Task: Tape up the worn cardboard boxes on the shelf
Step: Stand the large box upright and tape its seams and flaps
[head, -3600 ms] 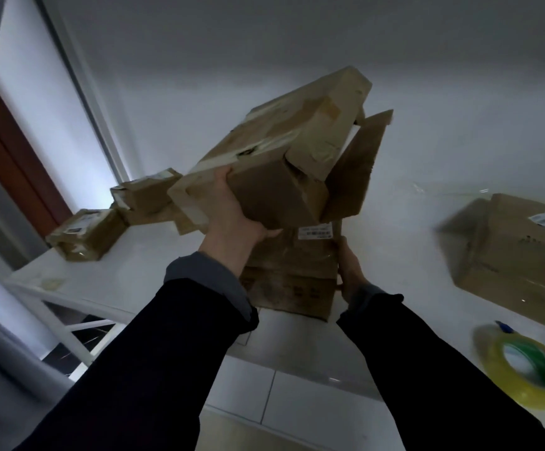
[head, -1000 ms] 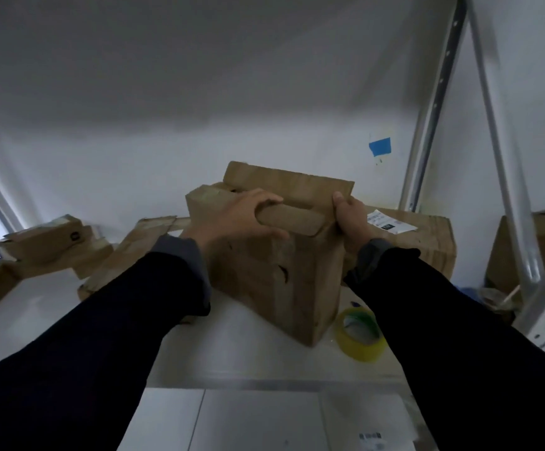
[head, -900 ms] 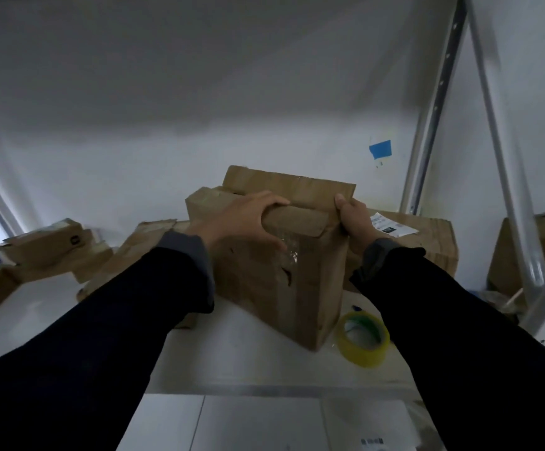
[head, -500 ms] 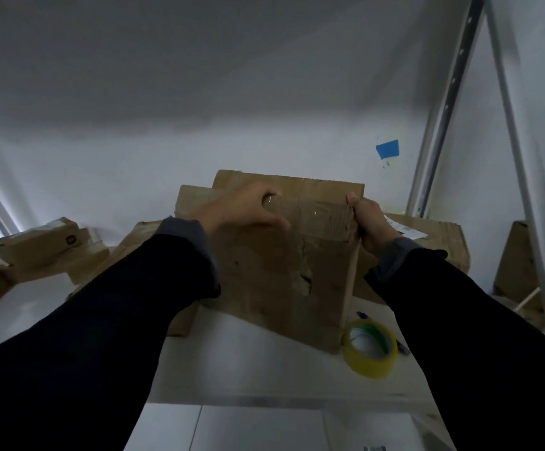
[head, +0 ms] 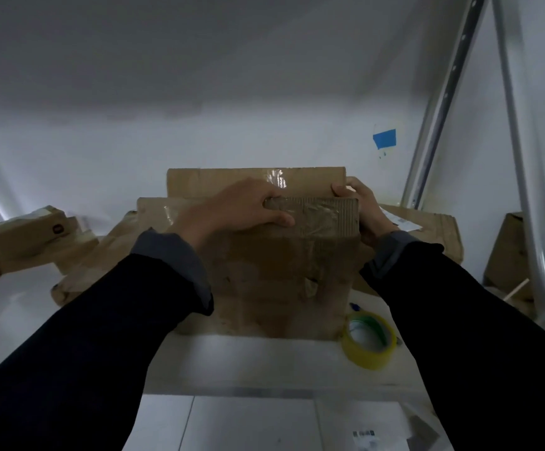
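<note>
Box (head: 284, 271) stands upright on the shelf (head: 248, 362) w/ tape roll (head: 369, 345) just beside; looks light, soft, worn, so hold flaps near edges—left hand (head: 235, 206) fingers curled over the top flap, right hand (head: 364, 206) gripping its right end.

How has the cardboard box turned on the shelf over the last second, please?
Yes, it has turned. The cardboard box had a corner pointing towards the shelf's front edge; now its broad face sits square to that edge. Both hands grip its top flap.
</note>
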The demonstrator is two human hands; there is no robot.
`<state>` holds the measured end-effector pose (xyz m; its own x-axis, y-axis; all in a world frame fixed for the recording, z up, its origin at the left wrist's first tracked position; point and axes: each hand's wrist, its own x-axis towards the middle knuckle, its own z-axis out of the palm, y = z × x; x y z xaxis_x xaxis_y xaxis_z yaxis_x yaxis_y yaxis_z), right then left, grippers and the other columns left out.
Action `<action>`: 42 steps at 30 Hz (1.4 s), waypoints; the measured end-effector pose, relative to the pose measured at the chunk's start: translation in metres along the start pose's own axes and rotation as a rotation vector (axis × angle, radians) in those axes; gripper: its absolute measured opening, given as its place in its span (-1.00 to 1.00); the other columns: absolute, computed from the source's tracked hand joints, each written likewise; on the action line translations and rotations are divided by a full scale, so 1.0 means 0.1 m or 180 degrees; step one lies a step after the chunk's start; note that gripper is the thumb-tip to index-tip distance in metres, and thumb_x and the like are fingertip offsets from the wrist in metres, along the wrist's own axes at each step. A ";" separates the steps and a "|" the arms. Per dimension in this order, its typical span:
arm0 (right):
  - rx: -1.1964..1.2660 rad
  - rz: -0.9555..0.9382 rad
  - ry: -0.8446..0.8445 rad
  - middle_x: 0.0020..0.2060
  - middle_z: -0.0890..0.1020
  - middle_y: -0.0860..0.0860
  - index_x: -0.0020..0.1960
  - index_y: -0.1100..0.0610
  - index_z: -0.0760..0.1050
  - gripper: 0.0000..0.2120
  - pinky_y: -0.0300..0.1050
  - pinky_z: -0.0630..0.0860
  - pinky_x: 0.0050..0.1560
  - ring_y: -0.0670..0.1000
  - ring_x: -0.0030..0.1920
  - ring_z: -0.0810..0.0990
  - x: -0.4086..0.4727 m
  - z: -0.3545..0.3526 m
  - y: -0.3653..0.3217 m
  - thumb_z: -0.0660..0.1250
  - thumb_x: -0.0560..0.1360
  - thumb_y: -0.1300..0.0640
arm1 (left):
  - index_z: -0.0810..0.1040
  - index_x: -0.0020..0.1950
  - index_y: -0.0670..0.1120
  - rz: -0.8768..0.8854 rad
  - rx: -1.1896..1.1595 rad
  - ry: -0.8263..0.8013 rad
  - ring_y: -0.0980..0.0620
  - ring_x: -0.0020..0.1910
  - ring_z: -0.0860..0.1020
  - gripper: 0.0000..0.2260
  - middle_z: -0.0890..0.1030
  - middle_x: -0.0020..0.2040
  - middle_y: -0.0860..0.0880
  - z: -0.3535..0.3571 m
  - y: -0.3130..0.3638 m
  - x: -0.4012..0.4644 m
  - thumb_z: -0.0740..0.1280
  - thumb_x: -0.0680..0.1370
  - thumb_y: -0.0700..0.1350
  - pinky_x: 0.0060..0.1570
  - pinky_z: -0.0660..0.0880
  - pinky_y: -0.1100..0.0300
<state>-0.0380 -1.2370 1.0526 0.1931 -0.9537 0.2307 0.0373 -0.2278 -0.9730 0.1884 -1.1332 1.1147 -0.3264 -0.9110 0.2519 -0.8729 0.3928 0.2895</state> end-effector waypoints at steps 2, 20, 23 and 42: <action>-0.0225 -0.0234 -0.0148 0.08 0.66 0.24 0.25 0.28 0.52 -0.77 0.08 0.63 0.08 0.17 0.02 0.66 -0.08 -0.02 -0.05 0.22 0.64 0.24 | 0.47 -0.23 0.03 -0.0056 -0.0023 0.0040 0.09 -0.32 0.40 -0.65 0.46 -0.29 0.07 0.04 0.01 -0.01 0.42 0.46 0.28 -0.26 0.28 0.11; -0.0469 -0.0308 -0.0235 0.10 0.66 0.21 0.19 0.23 0.61 -0.77 0.19 0.59 0.17 0.23 0.15 0.62 -0.40 0.00 -0.05 0.23 0.62 0.29 | 0.22 0.57 -0.03 -0.0251 0.1046 0.0828 -0.06 0.28 0.32 -0.06 0.38 0.32 -0.05 0.48 0.17 -0.44 0.57 0.32 0.24 0.39 0.19 0.08; -0.0602 -0.0214 -0.0109 0.09 0.67 0.19 0.15 0.22 0.62 -0.78 0.28 0.54 0.22 0.23 0.15 0.62 -0.37 -0.01 -0.03 0.23 0.61 0.27 | 0.37 0.42 -0.04 -0.0121 0.1062 0.1165 -0.04 0.16 0.38 -0.24 0.43 0.21 -0.04 0.43 0.21 -0.41 0.60 0.32 0.15 0.20 0.26 0.14; 0.0364 0.1010 -0.0741 -0.46 0.65 -0.10 -0.13 0.08 0.50 -0.80 -0.14 0.53 -0.27 -0.10 -0.40 0.64 -1.01 0.11 -0.06 0.21 0.64 0.07 | 0.51 0.05 -0.08 -0.0396 0.0426 0.2720 -0.07 0.14 0.40 -0.71 0.42 0.24 -0.09 0.44 -0.15 -0.46 0.49 0.42 -0.05 0.03 0.44 0.00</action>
<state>-0.0464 -1.1373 1.0352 0.4288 -0.9002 -0.0762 0.0463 0.1062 -0.9933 0.2002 -1.1027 1.0586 0.1111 -0.5193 0.8474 -0.9368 0.2299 0.2637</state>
